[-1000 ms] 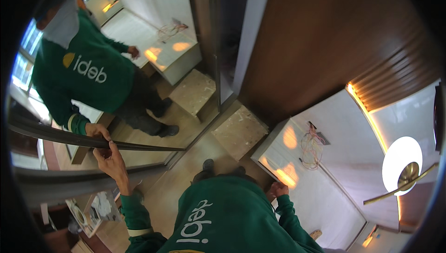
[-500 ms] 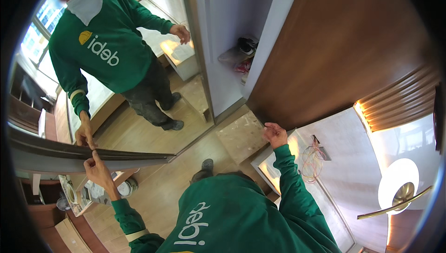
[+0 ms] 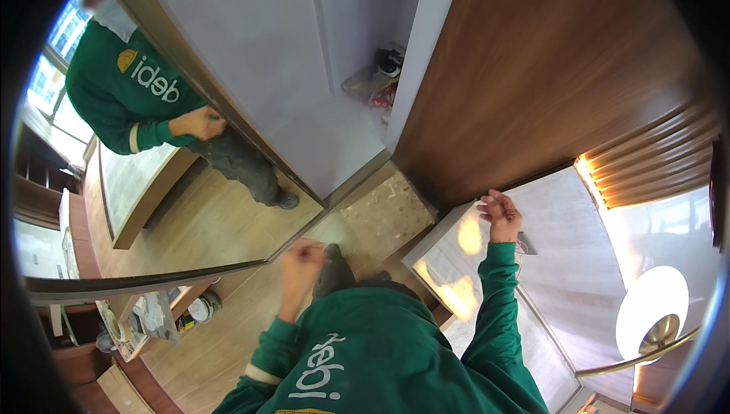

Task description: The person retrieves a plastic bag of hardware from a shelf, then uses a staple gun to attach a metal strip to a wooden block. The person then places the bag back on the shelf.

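Left hand: in the head view, the person's left hand (image 3: 303, 265) is blurred, its fingers bent inward over the floor (image 3: 198, 361); whether it grips anything or touches the door cannot be told.
Mirrored door: the tall mirrored door (image 3: 205, 212) stands at the left, its lower corner just beyond the left hand; a brown frame (image 3: 207, 83) runs up its side.
Reflection: the mirror shows the person in a green sweatshirt, one hand curled near the frame.
Right hand: the right hand (image 3: 502, 218) is raised above the pale ledge (image 3: 442, 262), fingers loosely curled and apart, holding nothing that shows.
Cabinet: past the frame, a white cabinet interior (image 3: 266, 57) has a small heap of bagged items (image 3: 376, 83), black and red among them, near its far side.
Wood panel: a wide brown panel (image 3: 532, 72) rises to the right of the cabinet.
Low box: a stained tan box (image 3: 389, 205) sits between the door and the ledge.
Lamp: at the far right, a round white lamp (image 3: 646, 300) is near a brass bar (image 3: 639, 364).
Lower left: a round tub (image 3: 201, 309) is on the floor beside a cluttered rack (image 3: 156, 315).
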A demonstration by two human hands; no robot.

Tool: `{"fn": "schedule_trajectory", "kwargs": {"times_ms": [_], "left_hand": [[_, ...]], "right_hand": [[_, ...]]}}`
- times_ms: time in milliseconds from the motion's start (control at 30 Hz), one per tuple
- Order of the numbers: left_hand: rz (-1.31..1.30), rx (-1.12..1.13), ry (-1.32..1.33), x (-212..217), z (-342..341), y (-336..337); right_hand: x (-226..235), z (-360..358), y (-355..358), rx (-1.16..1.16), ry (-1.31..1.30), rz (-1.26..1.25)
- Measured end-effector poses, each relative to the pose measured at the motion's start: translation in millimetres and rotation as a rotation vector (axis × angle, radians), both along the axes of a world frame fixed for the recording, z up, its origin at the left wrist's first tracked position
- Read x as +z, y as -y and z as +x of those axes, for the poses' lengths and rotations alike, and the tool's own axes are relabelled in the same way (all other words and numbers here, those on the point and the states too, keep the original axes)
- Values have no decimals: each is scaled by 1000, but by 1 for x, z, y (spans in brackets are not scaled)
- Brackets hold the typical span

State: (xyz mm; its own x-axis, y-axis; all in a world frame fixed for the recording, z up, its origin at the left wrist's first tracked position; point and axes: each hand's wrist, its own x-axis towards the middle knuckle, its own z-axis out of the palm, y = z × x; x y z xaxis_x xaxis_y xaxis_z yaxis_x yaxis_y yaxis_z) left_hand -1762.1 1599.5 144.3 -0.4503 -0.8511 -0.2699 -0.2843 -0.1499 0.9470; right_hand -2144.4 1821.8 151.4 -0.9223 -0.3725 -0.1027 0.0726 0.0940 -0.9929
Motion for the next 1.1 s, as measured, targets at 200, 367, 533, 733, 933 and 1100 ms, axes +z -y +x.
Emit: {"fn": "schedule_trajectory", "kwargs": {"times_ms": [200, 367, 533, 733, 933, 1100], "left_hand": [[-142, -456, 197, -45, -115, 0], [-53, -548, 255, -135, -208, 106], [171, -419, 687, -232, -263, 219], [400, -242, 568, -399, -284, 335], [712, 7, 274, -526, -358, 406], [932, -19, 46, -605, -456, 447]], "right_hand": [[97, -33, 55, -47, -297, -126], [211, -105, 151, -133, -856, -172], [245, -173, 263, -271, -1682, 265], [169, -223, 308, -206, -2021, 707], [87, -247, 293, -118, -2056, 905], [53, -253, 275, -84, -2017, 980]]}}
